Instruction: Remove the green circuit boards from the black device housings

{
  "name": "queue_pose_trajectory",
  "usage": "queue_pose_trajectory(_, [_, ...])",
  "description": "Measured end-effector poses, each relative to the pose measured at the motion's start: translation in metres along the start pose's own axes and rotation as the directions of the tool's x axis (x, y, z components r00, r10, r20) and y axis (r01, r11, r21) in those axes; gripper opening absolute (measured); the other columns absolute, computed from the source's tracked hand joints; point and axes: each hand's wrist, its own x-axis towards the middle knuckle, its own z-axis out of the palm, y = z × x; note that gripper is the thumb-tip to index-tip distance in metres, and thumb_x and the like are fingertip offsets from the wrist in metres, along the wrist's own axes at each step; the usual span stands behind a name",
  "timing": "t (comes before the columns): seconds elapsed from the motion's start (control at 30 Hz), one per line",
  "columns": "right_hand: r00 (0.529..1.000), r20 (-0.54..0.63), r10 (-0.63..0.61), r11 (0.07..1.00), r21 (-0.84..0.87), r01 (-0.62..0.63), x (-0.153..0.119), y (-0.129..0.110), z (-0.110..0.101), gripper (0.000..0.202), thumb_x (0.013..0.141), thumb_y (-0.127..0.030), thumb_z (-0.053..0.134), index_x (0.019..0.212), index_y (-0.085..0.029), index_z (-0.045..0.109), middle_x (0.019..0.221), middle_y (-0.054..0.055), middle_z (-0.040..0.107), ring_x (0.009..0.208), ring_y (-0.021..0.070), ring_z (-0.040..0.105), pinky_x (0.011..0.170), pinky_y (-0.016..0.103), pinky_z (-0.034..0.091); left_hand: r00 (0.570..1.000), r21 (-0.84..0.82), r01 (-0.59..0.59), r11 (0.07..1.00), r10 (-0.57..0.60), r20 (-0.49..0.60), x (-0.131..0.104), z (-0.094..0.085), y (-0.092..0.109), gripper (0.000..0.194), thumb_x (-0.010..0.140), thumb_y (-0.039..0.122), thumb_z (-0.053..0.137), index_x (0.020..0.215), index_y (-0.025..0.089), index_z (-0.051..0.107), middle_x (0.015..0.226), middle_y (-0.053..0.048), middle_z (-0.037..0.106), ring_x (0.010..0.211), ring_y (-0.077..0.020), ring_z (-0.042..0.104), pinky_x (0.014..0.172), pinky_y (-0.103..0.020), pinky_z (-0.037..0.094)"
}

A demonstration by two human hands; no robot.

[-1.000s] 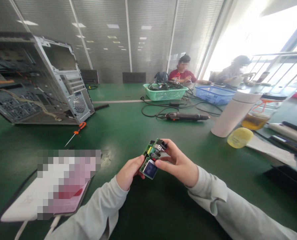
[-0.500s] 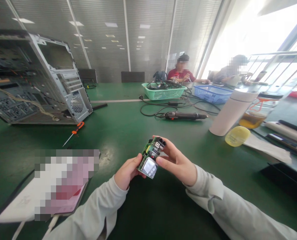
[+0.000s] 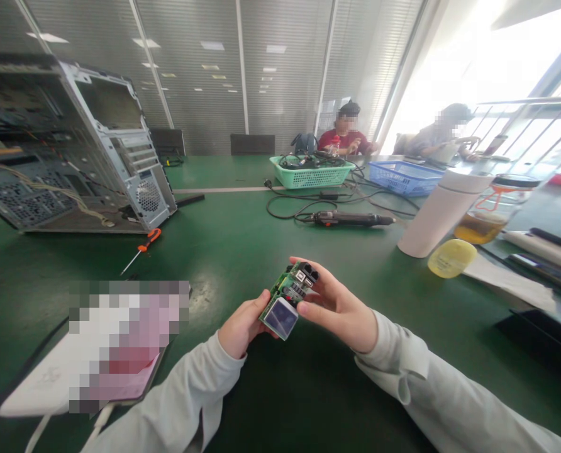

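Between my two hands, above the near part of the green table, is a small green circuit board (image 3: 295, 290) with a square display at its lower end and dark connectors at its upper end. My left hand (image 3: 245, 324) grips its left edge, thumb on top and fingers partly hidden beneath. On the other side, my right hand (image 3: 339, 311) has its thumb by the display's upper right corner and its fingers behind the connectors. The board is tilted, its face turned up toward me.
An opened computer case (image 3: 115, 151) stands at the left, with an orange-handled screwdriver (image 3: 141, 249) before it. A corded electric screwdriver (image 3: 346, 218), a green basket (image 3: 313, 177) of cables and a blue basket (image 3: 400, 179) lie beyond. A pale tumbler (image 3: 443, 214) is at right; two people sit far off.
The board has tilted slightly in my hands, and its display now looks dark instead of bright with glare. My grip is the same. The far person in red has moved their arms.
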Motion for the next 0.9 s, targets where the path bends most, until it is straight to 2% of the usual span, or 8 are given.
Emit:
queue_pose_trajectory(0.1, [1.0, -0.003, -0.011, 1.0, -0.021, 0.011, 0.0, 0.0, 0.001, 0.062, 0.084, -0.035, 0.062, 0.133, -0.021, 0.028, 0.125, 0.01, 0.046, 0.11, 0.0189, 0.051, 0.092, 0.032, 0.047, 1.0, -0.006, 0.01, 1.0, -0.01, 0.007, -0.002, 0.001, 0.002, 0.054, 0.064, 0.066, 0.065, 0.059, 0.013, 0.068, 0.053, -0.006, 0.063, 0.051, -0.0149, 0.055, 0.048, -0.026, 0.042])
queue_pose_trajectory(0.37, [0.999, -0.046, 0.0, 0.999, -0.034, -0.002, 0.0, 0.002, 0.002, 0.055, 0.086, -0.037, 0.056, 0.131, -0.021, 0.029, 0.12, 0.01, 0.049, 0.108, 0.0195, 0.051, 0.089, 0.033, 0.047, 0.999, -0.024, 0.036, 0.999, -0.035, 0.042, -0.009, 0.008, 0.011, 0.054, 0.052, 0.066, 0.073, 0.058, 0.013, 0.069, 0.053, -0.005, 0.063, 0.05, -0.014, 0.053, 0.051, -0.026, 0.042])
queue_pose_trajectory(0.67, [0.998, -0.067, 0.008, 1.0, 0.007, -0.007, -0.002, 0.001, 0.004, 0.056, 0.083, -0.036, 0.062, 0.129, -0.02, 0.034, 0.118, 0.01, 0.05, 0.103, 0.0176, 0.054, 0.087, 0.03, 0.047, 0.998, -0.018, 0.059, 0.998, -0.06, -0.007, -0.013, 0.013, 0.014, 0.057, 0.042, 0.068, 0.076, 0.057, 0.014, 0.069, 0.055, -0.002, 0.063, 0.054, -0.0136, 0.054, 0.056, -0.025, 0.043])
queue_pose_trajectory(0.9, [0.995, -0.083, -0.05, 0.995, -0.092, 0.042, -0.001, 0.002, 0.003, 0.057, 0.081, -0.031, 0.063, 0.129, -0.018, 0.036, 0.114, 0.009, 0.052, 0.1, 0.016, 0.055, 0.084, 0.027, 0.048, 0.999, 0.048, -0.002, 0.999, 0.0, 0.053, -0.013, 0.009, 0.012, 0.056, 0.052, 0.07, 0.07, 0.061, 0.015, 0.068, 0.059, -0.002, 0.063, 0.056, -0.0135, 0.053, 0.058, -0.025, 0.042])
